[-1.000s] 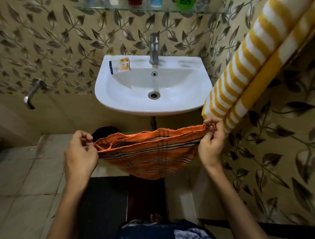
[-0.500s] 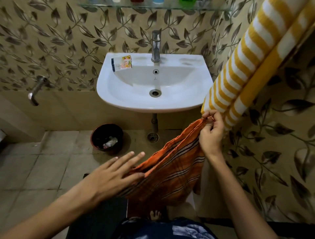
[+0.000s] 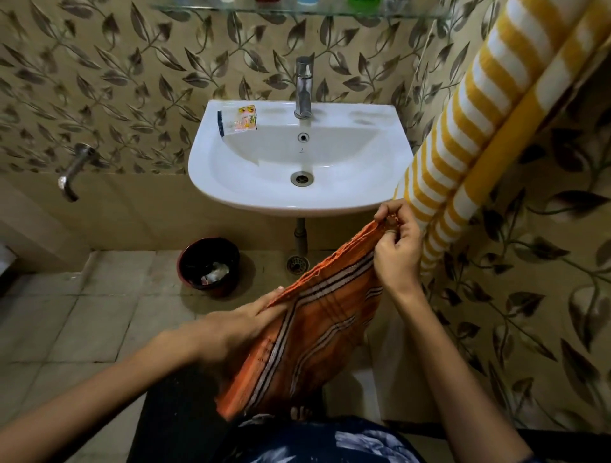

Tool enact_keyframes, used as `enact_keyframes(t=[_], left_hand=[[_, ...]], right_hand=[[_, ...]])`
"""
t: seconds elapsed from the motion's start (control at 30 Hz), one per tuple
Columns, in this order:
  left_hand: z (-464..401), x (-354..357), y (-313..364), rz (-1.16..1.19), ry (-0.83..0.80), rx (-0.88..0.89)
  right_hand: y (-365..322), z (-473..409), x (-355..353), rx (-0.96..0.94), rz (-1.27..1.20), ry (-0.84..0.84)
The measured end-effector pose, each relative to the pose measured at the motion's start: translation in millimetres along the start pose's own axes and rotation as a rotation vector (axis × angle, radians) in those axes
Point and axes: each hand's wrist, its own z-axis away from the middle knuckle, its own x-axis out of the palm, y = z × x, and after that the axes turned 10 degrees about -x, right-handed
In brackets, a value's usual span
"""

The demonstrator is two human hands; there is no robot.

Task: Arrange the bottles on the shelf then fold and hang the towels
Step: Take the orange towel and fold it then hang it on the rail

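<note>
An orange towel (image 3: 317, 330) with dark and white stripes hangs in front of me below the sink. My right hand (image 3: 398, 246) pinches its upper corners together. My left hand (image 3: 238, 330) lies flat against the towel's left edge, fingers extended along the fold; its grip is hard to judge. A yellow and white striped towel (image 3: 463, 132) hangs on the right wall, just behind my right hand. Bottles (image 3: 362, 2) stand on the glass shelf (image 3: 231, 8) at the top edge, mostly cut off.
A white sink (image 3: 380, 191) with a chrome tap (image 3: 303, 87) and a small sachet (image 3: 243, 120) on its rim is ahead. A dark bin (image 3: 209, 264) stands on the tiled floor below. A wall tap (image 3: 71, 172) sticks out at left. A dark mat (image 3: 178, 423) lies underfoot.
My left hand let go of the towel's left corner, dropped down and now rests against the hanging towel's edge. The towel swung from stretched flat to hanging from my right hand.
</note>
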Motion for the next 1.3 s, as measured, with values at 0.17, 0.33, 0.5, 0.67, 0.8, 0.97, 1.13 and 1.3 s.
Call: enact_keyframes(t=[0.17,0.33,0.5,0.67,0.8,0.97,1.13,1.3], left_hand=[[-9.1,-9.1,-6.6,0.466,0.142,-0.123],[-21.4,-16.4,-6.6,0.767,0.26,-0.301],[-30.6,-26.2,0.9,1.026,0.406,-0.374],[-27.4,-31.4,-6.3,1.158,0.421,-0.439],[-27.7,-31.6,-14.7,1.176,0.447,-0.462],[-11.3,-40.5,-22.8,0.949,0.534,-0.505],[-6.5,-36.7,-23.6,0.007,1.137,-0.808],[9.3,-53.4,-36.7,-0.007,1.151,-0.456]], right_hand=[[-1.7,9.8,1.0,-0.022,-0.001,-0.05],[-18.0,45.8,11.7,-0.011,-0.044,-0.296],[-34.2,73.4,25.4,0.089,-0.076,-0.553],[-42.6,65.0,24.4,0.214,-0.191,-0.679],[-41.6,51.1,33.1,0.104,-0.087,-0.624],[-30.3,9.2,29.1,0.045,0.046,-0.61],[-24.8,-15.9,36.0,0.084,0.082,-0.58],[-34.6,-25.5,25.3,-0.001,0.171,-0.437]])
